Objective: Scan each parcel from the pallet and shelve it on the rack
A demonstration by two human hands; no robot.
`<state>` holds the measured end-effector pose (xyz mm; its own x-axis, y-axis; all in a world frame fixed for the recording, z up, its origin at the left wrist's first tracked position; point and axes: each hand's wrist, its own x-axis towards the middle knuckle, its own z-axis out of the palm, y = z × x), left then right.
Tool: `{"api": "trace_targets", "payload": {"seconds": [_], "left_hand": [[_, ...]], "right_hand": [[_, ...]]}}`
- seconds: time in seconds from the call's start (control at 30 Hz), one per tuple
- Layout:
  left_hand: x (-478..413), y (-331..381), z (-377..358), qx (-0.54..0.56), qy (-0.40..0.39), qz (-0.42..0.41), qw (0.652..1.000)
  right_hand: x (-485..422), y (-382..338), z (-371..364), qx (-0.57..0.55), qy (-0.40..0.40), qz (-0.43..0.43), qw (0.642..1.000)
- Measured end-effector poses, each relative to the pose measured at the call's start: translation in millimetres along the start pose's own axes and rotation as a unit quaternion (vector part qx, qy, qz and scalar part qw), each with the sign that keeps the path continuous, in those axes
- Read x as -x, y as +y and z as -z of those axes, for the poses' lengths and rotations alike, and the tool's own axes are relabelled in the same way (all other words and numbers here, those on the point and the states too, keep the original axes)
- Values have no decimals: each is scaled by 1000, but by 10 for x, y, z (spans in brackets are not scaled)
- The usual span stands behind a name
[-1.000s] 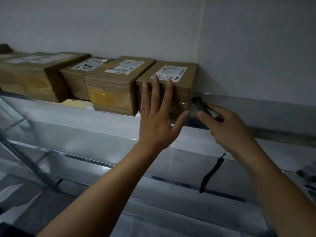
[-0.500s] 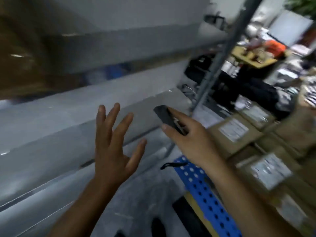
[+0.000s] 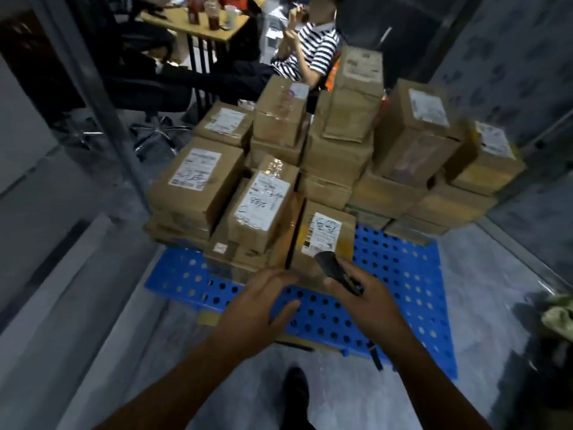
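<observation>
Head view, near to far. A dark shoe point(image 3: 296, 395) stands on the grey floor at the lower edge, between the 2 forearms. The left hand point(image 3: 260, 302) reaches forward over the blue perforated pallet point(image 3: 403, 274), its grip spread: fingers straight and relaxed, thumb held apart, holding nothing (whether the fingertips touch the cardboard ahead cannot be told). The right hand point(image 3: 369, 302) curls its grip round a dark handheld scanner point(image 3: 333, 268), from which a black wrist strap point(image 3: 375, 355) hangs below the wrist. The scanner's head lies just before the white label point(image 3: 322, 232) of the nearest parcel point(image 3: 344, 240), a brown carton standing upright at the front of the pallet. Behind it, the other parcels point(image 3: 198, 184) are stacked several layers deep on the pallet, most bearing white labels on top. A metal upright point(image 3: 102, 97) rises at the left. Farther back, a person in a striped shirt point(image 3: 313, 48) sits on a chair beside a wooden counter point(image 3: 229, 32) carrying bottles and a cup.
</observation>
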<state>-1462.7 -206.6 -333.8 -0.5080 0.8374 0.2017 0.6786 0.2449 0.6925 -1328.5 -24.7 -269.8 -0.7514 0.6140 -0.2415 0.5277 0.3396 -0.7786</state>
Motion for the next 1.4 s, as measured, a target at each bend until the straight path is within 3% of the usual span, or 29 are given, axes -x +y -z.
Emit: {"api": "trace_targets", "payload": {"seconds": [0.1, 0.23, 0.3, 0.37, 0.53, 0.7, 0.97, 1.2, 1.4], "left_hand": [[-365, 120, -539, -38, -80, 14, 996], [-817, 101, -1068, -225, -117, 23, 967], [-921, 88, -1256, -263, -116, 62, 956], [-938, 128, -1420, -251, -92, 90, 960], [-880, 257, -1666, -198, -12, 53, 979], [-763, 192, -1755, 16, 8, 230, 973], [-839, 103, -1843, -5, 32, 235, 971], [-844, 148, -1905, 60, 84, 269, 958], [-672, 245, -1990, 68, 154, 236, 957]], "right_hand": [[-139, 445, 289, 21, 10, -44, 999], [-407, 924, 652, 27, -30, -80, 996], [-540, 1081, 811, 38, -58, -86, 994], [-657, 1225, 935, 53, -83, -84, 992], [-854, 1473, 1156, 119, -124, -48, 984], [-1036, 1532, 1337, 252, -145, 46, 956], [-1197, 1278, 1510, 493, -186, 156, 836], [-1142, 1133, 1725, 532, -194, 182, 804], [-943, 1065, 1787, 550, -216, 196, 782]]}}
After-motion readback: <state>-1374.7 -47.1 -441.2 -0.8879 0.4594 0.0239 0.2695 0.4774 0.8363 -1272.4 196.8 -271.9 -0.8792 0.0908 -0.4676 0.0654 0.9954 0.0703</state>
